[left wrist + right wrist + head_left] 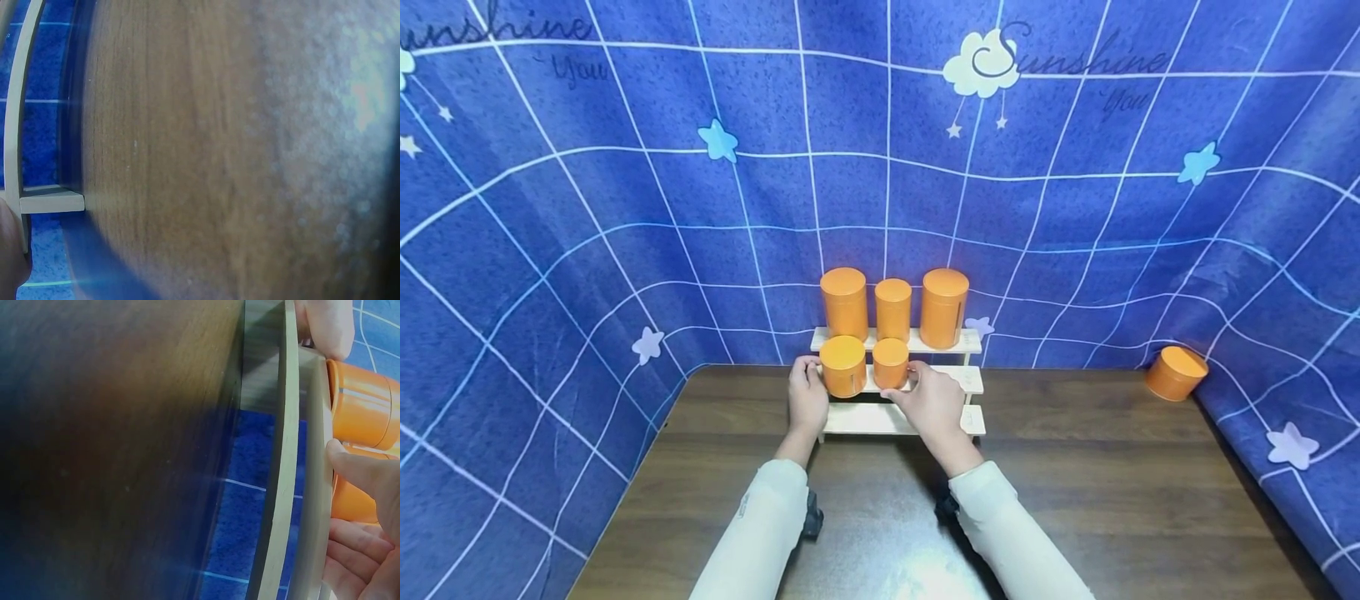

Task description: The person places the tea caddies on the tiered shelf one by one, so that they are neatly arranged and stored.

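In the head view, a three-step wooden shelf (895,421) stands against the curtain at the back of the table. On its middle step are a wide orange canister (842,367) and, to its right, a narrower orange canister (891,364). My left hand (807,400) holds the wide canister at its left side; its fingertips are partly hidden. The narrow canister is gripped by my right hand (931,402), thumb at the front and fingers at the right. Up close in the right wrist view, the thumb (353,464) rests near the step's front edge.
Three taller orange canisters (893,308) line the top step. One more short orange canister (1177,372) sits at the table's far right corner. Blue patterned curtain (865,183) hangs behind and at both sides of the brown table (1075,467).
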The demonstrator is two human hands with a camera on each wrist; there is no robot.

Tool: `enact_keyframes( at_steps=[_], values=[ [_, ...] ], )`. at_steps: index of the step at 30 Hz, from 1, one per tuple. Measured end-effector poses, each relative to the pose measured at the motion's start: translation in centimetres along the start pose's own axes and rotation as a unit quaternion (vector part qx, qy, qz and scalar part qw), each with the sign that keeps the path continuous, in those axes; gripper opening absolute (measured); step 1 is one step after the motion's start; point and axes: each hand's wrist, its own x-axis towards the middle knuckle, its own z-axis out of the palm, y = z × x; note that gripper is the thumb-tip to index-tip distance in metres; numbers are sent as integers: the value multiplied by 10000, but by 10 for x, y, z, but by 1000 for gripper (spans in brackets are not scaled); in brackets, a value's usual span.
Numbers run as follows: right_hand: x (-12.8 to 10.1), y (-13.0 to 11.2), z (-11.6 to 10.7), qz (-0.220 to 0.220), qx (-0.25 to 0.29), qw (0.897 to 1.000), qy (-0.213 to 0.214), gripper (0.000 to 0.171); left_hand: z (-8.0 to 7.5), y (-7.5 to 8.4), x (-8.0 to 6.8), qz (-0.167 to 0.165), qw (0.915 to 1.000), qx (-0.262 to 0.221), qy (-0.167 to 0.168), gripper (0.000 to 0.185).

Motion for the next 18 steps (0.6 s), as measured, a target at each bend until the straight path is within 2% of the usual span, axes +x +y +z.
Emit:
enact_keyframes(
  at_steps=[11,18],
  values=[
    [-2,1,3,-189,13,9997,134,59,0,2,-2,122,9998,102,130,24],
    [-2,2,2,-186,-20,9996,208,59,0,3,-2,129,9998,80,99,24]
  ],
)
